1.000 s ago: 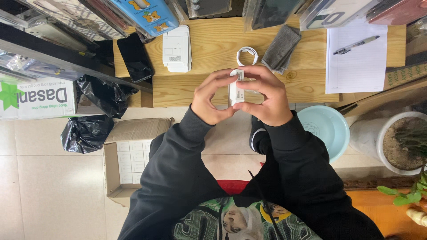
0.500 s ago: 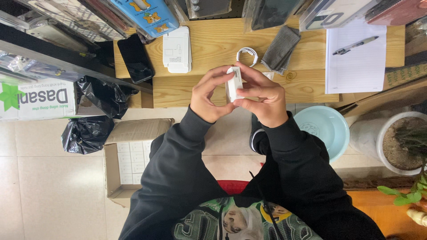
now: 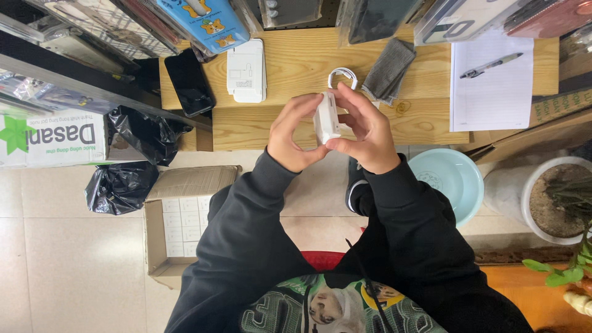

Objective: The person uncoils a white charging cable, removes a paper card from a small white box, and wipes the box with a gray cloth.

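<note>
While both hands pinch it, the white box [image 3: 326, 117] sits between left hand [image 3: 291, 135] and right hand [image 3: 367, 132].

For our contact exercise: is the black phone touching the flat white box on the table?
Apart. The head view shows bare wood between the black phone and the flat white box.

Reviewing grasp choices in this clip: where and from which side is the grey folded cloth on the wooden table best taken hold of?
Probably by its near lower edge, coming from the person's side. The grey folded cloth lies flat and tilted on the wooden table; its far end sits under hanging packages, the coiled white cable lies close on its left. Both hands, left hand and right hand, hold a small white box.
</note>
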